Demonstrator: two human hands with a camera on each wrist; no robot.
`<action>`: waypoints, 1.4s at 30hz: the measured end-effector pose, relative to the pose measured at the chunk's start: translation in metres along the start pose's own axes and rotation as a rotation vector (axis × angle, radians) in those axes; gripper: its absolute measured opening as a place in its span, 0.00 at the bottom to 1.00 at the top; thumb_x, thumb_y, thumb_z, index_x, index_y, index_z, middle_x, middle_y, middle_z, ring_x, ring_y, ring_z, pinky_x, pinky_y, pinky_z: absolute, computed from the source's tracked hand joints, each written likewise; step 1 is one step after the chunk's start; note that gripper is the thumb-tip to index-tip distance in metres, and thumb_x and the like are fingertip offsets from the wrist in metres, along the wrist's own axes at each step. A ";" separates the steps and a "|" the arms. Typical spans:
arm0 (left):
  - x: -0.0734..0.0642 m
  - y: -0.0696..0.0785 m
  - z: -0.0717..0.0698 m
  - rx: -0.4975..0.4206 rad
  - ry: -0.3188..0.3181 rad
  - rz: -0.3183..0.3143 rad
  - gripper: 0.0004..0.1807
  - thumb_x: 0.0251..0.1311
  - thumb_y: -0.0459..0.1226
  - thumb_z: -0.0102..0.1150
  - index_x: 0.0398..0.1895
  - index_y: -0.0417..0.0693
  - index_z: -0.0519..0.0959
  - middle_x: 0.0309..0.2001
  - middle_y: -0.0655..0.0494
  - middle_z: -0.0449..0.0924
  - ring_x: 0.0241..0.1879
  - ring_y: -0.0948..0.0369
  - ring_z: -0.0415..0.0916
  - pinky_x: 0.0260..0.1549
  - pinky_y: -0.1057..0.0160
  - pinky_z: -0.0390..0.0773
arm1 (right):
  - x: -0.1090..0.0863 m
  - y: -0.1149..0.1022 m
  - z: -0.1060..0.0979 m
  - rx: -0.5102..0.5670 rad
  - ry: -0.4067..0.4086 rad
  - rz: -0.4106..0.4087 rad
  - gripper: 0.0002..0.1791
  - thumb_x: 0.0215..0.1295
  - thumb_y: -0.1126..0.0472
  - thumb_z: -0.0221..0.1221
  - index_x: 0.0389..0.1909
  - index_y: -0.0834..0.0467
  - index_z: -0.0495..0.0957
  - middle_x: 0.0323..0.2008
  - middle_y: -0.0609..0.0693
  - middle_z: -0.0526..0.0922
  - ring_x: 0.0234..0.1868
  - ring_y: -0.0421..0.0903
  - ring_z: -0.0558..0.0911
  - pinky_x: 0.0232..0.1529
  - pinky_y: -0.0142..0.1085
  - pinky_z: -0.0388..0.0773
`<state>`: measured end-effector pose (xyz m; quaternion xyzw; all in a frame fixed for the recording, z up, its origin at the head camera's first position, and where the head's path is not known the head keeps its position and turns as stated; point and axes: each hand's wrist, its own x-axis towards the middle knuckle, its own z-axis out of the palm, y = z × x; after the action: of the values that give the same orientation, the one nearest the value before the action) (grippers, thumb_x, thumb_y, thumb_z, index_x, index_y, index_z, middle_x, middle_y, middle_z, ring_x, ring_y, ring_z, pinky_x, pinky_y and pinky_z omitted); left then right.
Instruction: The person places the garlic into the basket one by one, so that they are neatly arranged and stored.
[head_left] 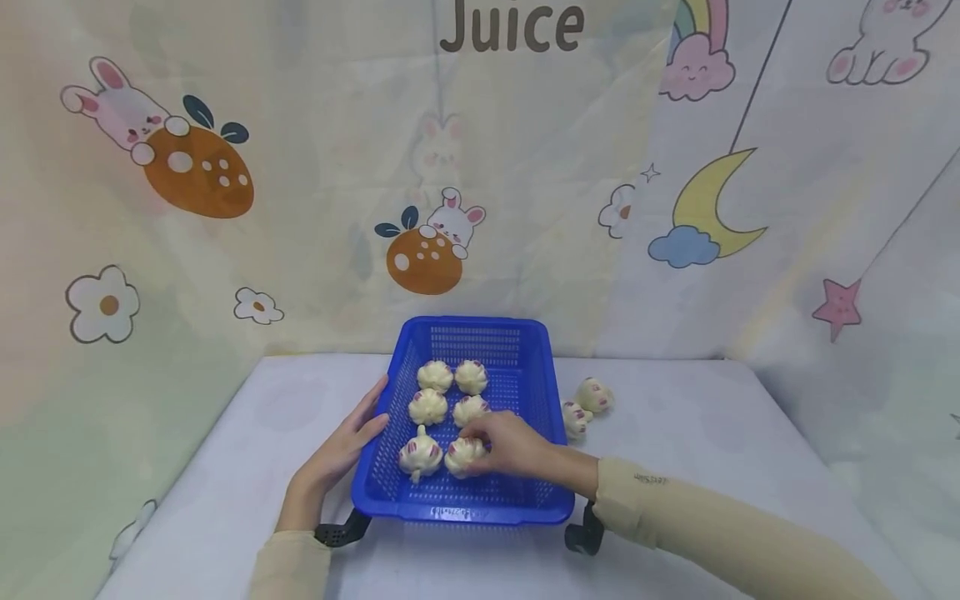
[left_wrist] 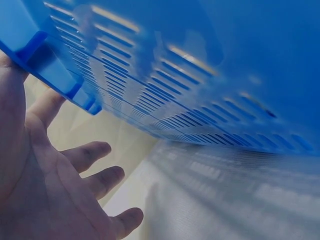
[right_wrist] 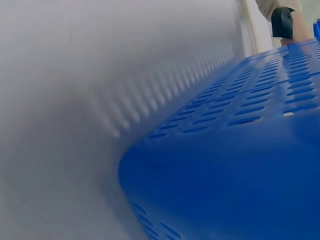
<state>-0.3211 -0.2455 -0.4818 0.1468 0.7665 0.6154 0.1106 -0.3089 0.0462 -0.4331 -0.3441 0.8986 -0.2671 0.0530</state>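
Observation:
A blue plastic basket [head_left: 558, 417] stands on the table with several cream garlic bulbs in it, set out in two columns. My right hand [head_left: 513, 446] reaches over the basket's right side, thumb and fingers pinching the near right garlic bulb [head_left: 462, 456]. Just left of that lies another garlic bulb [head_left: 420, 457] with purple marks and its stem showing. At the left rim, my left hand [head_left: 337, 450] rests against the basket with fairly straight fingers. In the left wrist view, several fingers [left_wrist: 102, 181] extend beneath the rim, apart from the slotted wall. The right wrist view does not show the right hand.
Two more garlic bulbs [head_left: 594, 395] lie on the white tabletop [head_left: 690, 442] right of the basket, close to its wall. A printed cloth [head_left: 525, 167] hangs behind the table's far edge.

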 end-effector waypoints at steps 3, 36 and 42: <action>0.000 0.002 0.000 -0.002 -0.004 -0.007 0.33 0.72 0.45 0.42 0.74 0.75 0.42 0.77 0.52 0.39 0.75 0.45 0.37 0.68 0.36 0.44 | 0.003 0.001 0.001 -0.010 0.002 -0.004 0.20 0.47 0.52 0.72 0.41 0.56 0.83 0.31 0.42 0.85 0.28 0.35 0.76 0.28 0.23 0.71; -0.003 0.006 0.002 -0.011 0.005 -0.023 0.33 0.72 0.45 0.42 0.75 0.73 0.42 0.77 0.52 0.37 0.76 0.46 0.36 0.69 0.37 0.43 | 0.012 0.003 0.009 -0.095 0.040 0.037 0.20 0.48 0.53 0.72 0.42 0.56 0.84 0.34 0.44 0.86 0.31 0.33 0.78 0.31 0.25 0.74; -0.003 0.004 0.001 -0.008 0.005 -0.011 0.34 0.72 0.45 0.42 0.75 0.71 0.41 0.77 0.51 0.37 0.75 0.44 0.35 0.68 0.37 0.42 | 0.012 0.003 0.010 -0.113 0.050 0.007 0.21 0.47 0.52 0.72 0.42 0.57 0.83 0.34 0.45 0.85 0.32 0.35 0.79 0.32 0.25 0.75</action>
<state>-0.3177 -0.2448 -0.4779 0.1407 0.7650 0.6184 0.1125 -0.3171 0.0357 -0.4418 -0.3368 0.9144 -0.2242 0.0121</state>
